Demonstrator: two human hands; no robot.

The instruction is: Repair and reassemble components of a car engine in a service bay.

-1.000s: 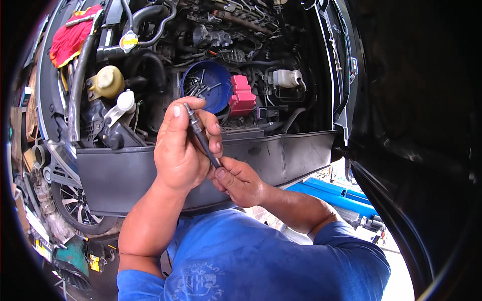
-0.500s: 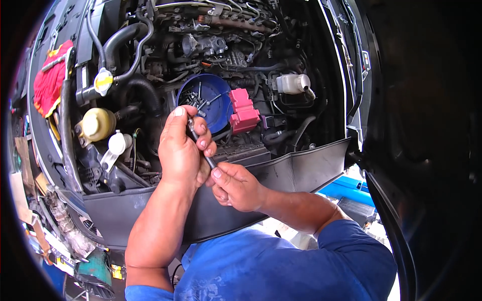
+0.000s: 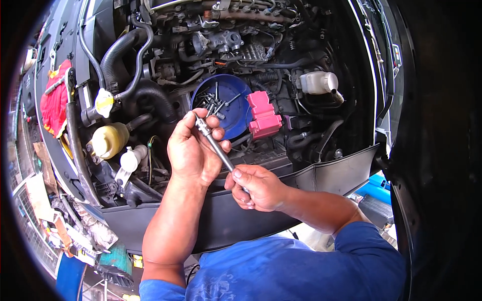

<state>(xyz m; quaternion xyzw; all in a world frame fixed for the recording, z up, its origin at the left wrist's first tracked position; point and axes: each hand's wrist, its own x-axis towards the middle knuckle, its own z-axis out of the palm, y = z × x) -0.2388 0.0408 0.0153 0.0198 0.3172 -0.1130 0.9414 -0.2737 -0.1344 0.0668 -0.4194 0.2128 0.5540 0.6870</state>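
A slim metal socket extension bar (image 3: 221, 152) slants between my hands, its brighter, stepped end at the upper left. My left hand (image 3: 193, 150) is half curled, palm up, with that upper end lying against its fingers by the thumb. Closed round the lower end, thumb on top, is my right hand (image 3: 258, 188). Just beyond my left fingertips sits a round blue bowl (image 3: 236, 123) with several loose bolts (image 3: 217, 102) in it. A pink-red plastic cover (image 3: 263, 115) stands to the right of the bowl.
Hoses and metal engine parts fill the bay. A yellowish reservoir (image 3: 108, 141) is at left, a white reservoir (image 3: 319, 83) at right. On the left edge lie a red cloth (image 3: 55, 100) and a ratchet (image 3: 57, 84). A black fender cover (image 3: 165, 220) hangs along the near edge.
My left fingers have loosened and spread, so the bar's upper end now shows. My right hand keeps its grip. The whole view has shifted, moving the scene rightward.
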